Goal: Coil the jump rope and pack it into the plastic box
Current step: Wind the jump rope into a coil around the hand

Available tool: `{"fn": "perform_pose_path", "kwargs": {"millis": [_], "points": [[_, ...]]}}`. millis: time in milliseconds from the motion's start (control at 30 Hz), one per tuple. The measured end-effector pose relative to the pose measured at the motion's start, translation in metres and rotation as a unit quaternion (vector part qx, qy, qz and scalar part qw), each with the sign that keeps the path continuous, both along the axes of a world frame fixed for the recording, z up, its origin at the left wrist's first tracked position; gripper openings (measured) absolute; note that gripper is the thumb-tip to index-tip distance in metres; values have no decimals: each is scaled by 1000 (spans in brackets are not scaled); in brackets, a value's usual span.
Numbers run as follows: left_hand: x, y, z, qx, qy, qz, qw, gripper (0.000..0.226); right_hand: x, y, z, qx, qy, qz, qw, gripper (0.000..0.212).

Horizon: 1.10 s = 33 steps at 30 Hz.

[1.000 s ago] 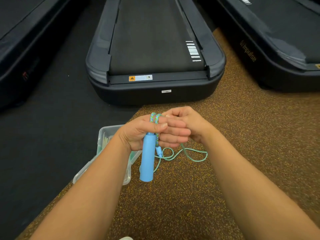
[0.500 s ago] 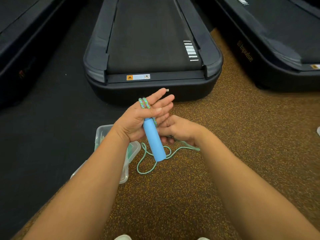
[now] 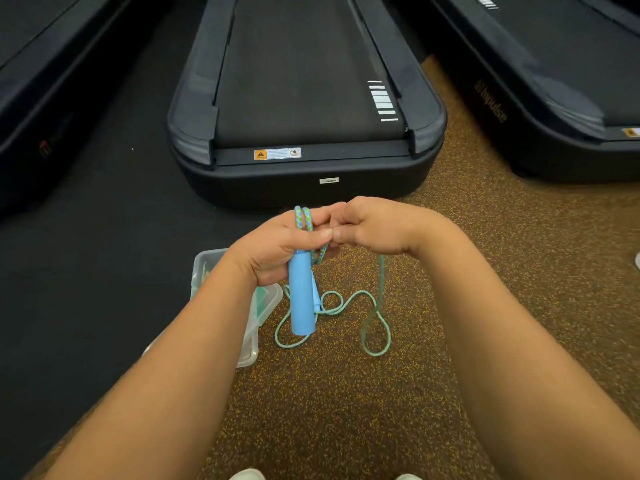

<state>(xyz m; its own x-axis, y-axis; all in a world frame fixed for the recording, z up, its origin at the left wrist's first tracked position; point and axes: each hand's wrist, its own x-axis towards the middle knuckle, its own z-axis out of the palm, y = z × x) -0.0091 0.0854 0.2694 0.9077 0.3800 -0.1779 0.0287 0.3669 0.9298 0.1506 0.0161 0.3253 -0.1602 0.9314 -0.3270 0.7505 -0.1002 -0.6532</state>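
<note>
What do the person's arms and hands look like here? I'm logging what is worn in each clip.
Both forearms are bare to the frame's lower edge: no sleeves, gloves, watch or bracelet show. The left hand and right hand show no rings; nails are short and unpainted where visible.

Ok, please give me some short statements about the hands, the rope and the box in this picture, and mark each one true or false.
1. The left hand holds the blue handle of the jump rope. True.
2. All of the rope is already wound up in the hands. False: loose loops of it lie on the floor below the hands.
3. The right hand is closed on the rope, which hangs down from it. True.
4. The rope lies inside the plastic box. False: the rope is outside the box, in the hands and on the floor beside it.
5. The box stands on the treadmill. False: it stands on the floor, under the left forearm.
</note>
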Motion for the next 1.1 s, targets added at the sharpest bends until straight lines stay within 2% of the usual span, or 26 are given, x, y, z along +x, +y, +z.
{"fn": "perform_pose_path", "kwargs": {"millis": [200,300,433,533,633,767,867,933,1033,1100], "points": [[1,-5,4,-34,3,-43,999,26,-7,4,2,44,-37,-3,998,16],[2,-5,1,-80,7,-29,996,31,-9,5,7,109,-68,-6,992,10],[0,-2,2,-109,23,-69,991,39,-6,7,5,179,-10,-50,983,8],[1,-5,4,-108,26,-118,987,46,1,9,-3,198,86,-84,973,7],[1,-5,5,-106,4,-135,985,43,5,8,-20,175,201,-114,957,9],[-1,-3,8,-112,-49,-133,984,41,4,2,-43,91,337,-162,923,16],[0,-2,9,-123,-89,-79,985,45,-2,0,-59,42,349,-182,918,24],[1,-1,10,-118,-108,-36,986,46,-6,1,-69,16,327,-200,924,27],[3,0,10,-126,-112,13,986,46,-7,-2,-76,-49,314,-194,928,13],[3,1,9,-129,-109,40,985,47,-6,-5,-73,-84,325,-185,924,13]]}}
